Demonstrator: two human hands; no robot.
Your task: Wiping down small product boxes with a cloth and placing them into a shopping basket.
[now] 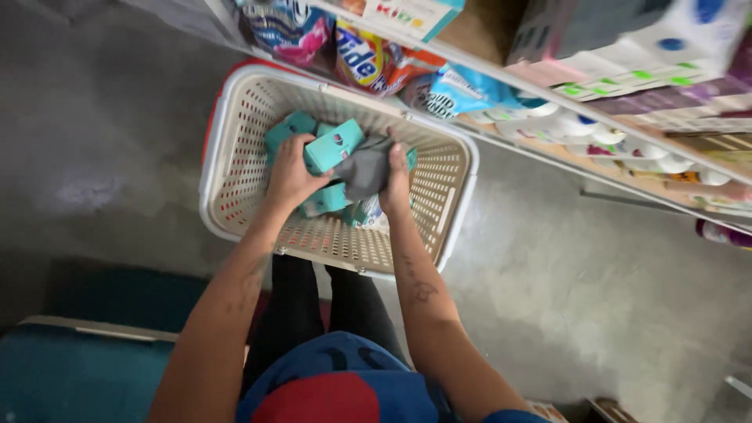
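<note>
Inside the cream perforated plastic laundry basket (pixel 235 133), the person's left hand (pixel 291 174) closes around a small teal cardboard box (pixel 334 146), while the right hand (pixel 396 182) pinches a crumpled grey cloth (pixel 365 168) just beside it. More teal boxes (pixel 325 200) lie beneath. The handling looks midway; both palms and the basket floor under them stay hidden.

A cream basket (pixel 235 149) is pierced with a grid of small holes — red is glimpsed through them. Teal boxes (pixel 333 146) are seen inside, beside a grey cloth (pixel 366 168). The floor (pixel 110 141) is mottled grey. A shelf (pixel 627 133) is filled with orange, blue and pink packages (pixel 376 59) — and white rolls (pixel 580 125).
</note>
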